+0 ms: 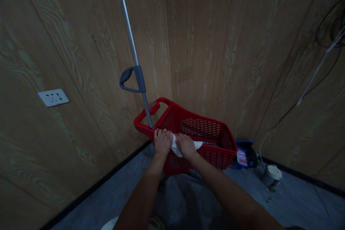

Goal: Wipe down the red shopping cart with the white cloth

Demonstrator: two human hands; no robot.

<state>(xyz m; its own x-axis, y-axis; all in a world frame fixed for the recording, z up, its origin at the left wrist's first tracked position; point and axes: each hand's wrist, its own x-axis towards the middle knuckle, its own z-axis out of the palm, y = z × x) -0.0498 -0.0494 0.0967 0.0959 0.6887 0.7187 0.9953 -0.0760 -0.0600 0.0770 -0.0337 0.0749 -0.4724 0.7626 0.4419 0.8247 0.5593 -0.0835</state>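
Note:
A red plastic basket (226, 156) with perforated sides and a loop handle stands in the corner. My left hand (162, 141) is closed over its near rim, close to the handle end. Just to the right, my right hand (185, 144) is closed on a white cloth (198, 145), which lies over the same rim and hangs partly down the near side. The cloth also shows between my two hands. A metal pole (129, 30) with a grey grip (139, 79) rises at the basket's handle end. My palms are hidden.
Wood-patterned walls meet behind the basket. A white socket plate (53, 97) is on the left wall. A black and blue object (250, 154) and a can (272, 176) stand on the floor at the right, below hanging cables (314, 73).

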